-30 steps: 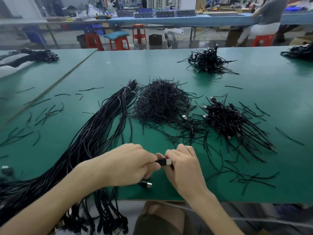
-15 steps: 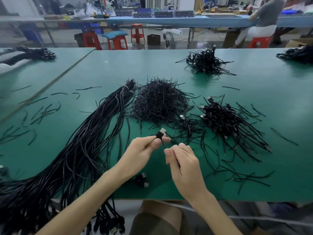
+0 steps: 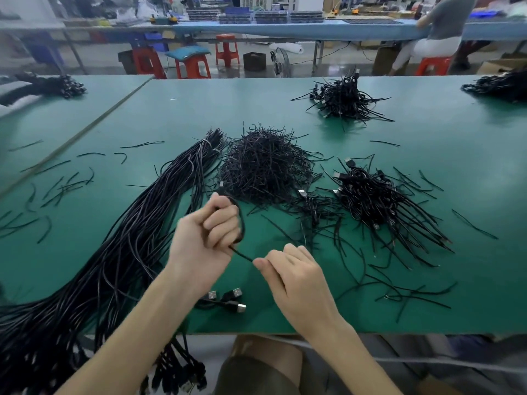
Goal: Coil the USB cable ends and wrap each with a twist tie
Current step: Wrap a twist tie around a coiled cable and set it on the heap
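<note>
Green-matted work table point(image 3: 427, 172) fills the view; behind it, a factory floor with a blue bench point(image 3: 313, 29) across 12 o'clock. Stacked dark trays point(image 3: 271, 17) sit on that bench, contents too small to tell. A dark box point(image 3: 254, 61) stands on the floor under it, contents hidden; red stools point(image 3: 226, 49) stand beside it, and a seated person point(image 3: 439, 27) is at 1 o'clock. On the table, a mound of twist ties point(image 3: 265, 166) lies dead centre. A long bundle of loose cables point(image 3: 128, 238) runs from the mound's 9 o'clock side down to the 7 o'clock corner, ends hanging off the near edge. Tied coils point(image 3: 370, 201) are heaped at 3 o'clock of the mound; a second heap point(image 3: 345, 99) lies at 1 o'clock, well apart. Stray ties are scattered at 9 and 4 o'clock. Three USB plugs point(image 3: 228, 300) lie at 6 o'clock near the table edge, between the forearms. Left hand point(image 3: 205, 240) is raised, fist curled, the USB cable point(image 3: 241, 223) looped round its fingers and gripped. A short taut stretch of the cable runs toward 4 o'clock to the right hand point(image 3: 293, 275), which pinches it between thumb and forefinger, other fingers loosely bent, just above the mat.
</note>
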{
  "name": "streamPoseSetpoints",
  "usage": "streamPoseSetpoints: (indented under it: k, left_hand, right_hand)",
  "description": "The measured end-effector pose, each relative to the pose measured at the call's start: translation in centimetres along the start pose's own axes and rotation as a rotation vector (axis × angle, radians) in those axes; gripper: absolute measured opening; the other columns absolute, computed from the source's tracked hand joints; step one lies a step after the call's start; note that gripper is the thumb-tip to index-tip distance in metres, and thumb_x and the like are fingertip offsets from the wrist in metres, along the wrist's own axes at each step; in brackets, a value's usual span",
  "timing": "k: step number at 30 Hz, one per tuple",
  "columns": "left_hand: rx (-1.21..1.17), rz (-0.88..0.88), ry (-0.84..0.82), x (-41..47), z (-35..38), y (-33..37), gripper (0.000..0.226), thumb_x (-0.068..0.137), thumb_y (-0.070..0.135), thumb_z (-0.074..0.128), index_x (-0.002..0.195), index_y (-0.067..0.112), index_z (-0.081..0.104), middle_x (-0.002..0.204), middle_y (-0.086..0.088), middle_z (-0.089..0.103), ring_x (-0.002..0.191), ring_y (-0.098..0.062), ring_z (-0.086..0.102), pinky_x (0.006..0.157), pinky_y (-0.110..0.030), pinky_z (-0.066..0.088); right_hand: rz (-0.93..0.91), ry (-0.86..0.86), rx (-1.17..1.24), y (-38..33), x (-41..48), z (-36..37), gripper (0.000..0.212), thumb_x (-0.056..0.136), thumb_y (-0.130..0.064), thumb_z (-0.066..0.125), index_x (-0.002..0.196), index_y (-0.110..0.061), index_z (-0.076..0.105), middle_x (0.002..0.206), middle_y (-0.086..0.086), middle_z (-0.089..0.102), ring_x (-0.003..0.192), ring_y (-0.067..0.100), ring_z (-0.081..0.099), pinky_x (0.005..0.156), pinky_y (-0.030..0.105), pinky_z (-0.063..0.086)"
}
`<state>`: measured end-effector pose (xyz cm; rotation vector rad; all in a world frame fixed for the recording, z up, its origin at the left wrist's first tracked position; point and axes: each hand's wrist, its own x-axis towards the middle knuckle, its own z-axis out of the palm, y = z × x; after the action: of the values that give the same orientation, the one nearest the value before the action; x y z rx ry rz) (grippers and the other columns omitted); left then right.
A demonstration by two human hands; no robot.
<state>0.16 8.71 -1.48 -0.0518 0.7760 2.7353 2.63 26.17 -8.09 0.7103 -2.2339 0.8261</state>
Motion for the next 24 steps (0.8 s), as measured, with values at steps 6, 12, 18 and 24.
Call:
streamPoseSetpoints:
  k: [6, 12, 18, 24]
  left_hand:
    - [1.403, -0.042, -0.350, -2.7, 0.5, 3.2, 0.043, 0.101, 0.040, 0.053, 0.061, 0.024, 0.052, 0.054, 0.007, 0.038, 0.046, -0.009, 0.031, 0.046, -0.020, 0.027]
    - [2.318, 0.199, -0.331, -3.2, -1.4, 1.6, 0.037, 0.108, 0.028, 0.041, 0.075, 0.022, 0.056, 0.063, 0.011, 0.061, 0.058, -0.013, 0.058, 0.066, -0.039, 0.050]
    - [1.982, 0.515, -0.111, -1.8, -3.4, -0.6, 0.027, 0.103, 0.019, 0.055, 0.080, 0.007, 0.058, 0.080, 0.024, 0.067, 0.071, 0.001, 0.056, 0.064, -0.019, 0.044]
    - [1.442, 0.429, 0.085, -0.9, -2.6, -2.7, 0.029, 0.107, 0.030, 0.050, 0.115, 0.024, 0.077, 0.103, -0.020, 0.075, 0.074, -0.016, 0.064, 0.074, -0.048, 0.057]
  right_hand:
    - [0.033, 0.023, -0.042, 0.1, 0.3, 0.0, 0.048, 0.106, -0.040, 0.048, 0.064, -0.015, 0.047, 0.063, -0.012, 0.027, 0.061, 0.016, 0.034, 0.064, 0.033, 0.037]
    - [0.084, 0.048, -0.112, 0.1, 0.3, -0.2, 0.043, 0.103, -0.027, 0.055, 0.064, -0.022, 0.036, 0.062, -0.013, 0.026, 0.063, 0.014, 0.030, 0.065, 0.032, 0.034]
    - [0.116, 0.034, 0.008, 0.1, 0.3, -0.5, 0.039, 0.107, -0.030, 0.047, 0.071, -0.025, 0.033, 0.065, -0.015, 0.024, 0.064, 0.011, 0.028, 0.066, 0.030, 0.034]
    - [0.131, -0.032, 0.110, 0.1, 0.1, -0.4, 0.042, 0.110, -0.031, 0.035, 0.077, -0.014, 0.054, 0.066, -0.007, 0.043, 0.067, 0.013, 0.037, 0.067, 0.035, 0.040]
